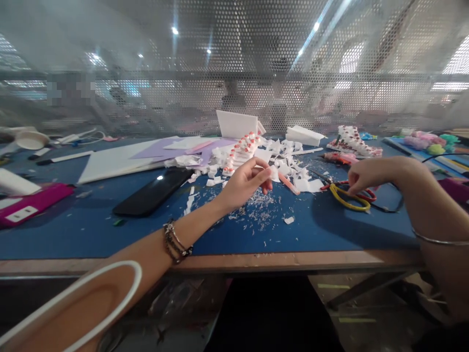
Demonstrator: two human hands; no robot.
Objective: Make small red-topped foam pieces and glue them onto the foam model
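Observation:
Between the thumb and fingers of my left hand (252,178) is a small white piece (273,173), pinched over the middle of the table. Scissors (350,201) with a yellow handle lie on the right, blades pointing up and left. My right hand (366,173) reaches down onto their handle with curled fingers; its grip is partly hidden. A red handle loop (370,195) shows beside the yellow one. Just behind my left hand stands a white stepped piece (238,155) dotted with red. White scraps (302,176) and a pinkish stick (288,184) lie right of that hand.
A black phone (154,193) and white and lilac sheets (117,159) lie left. A magenta tool (40,203) is at far left. Another red-dotted white piece (353,142) and colourful pompoms (428,142) stand back right. Perforated metal (234,58) rises behind.

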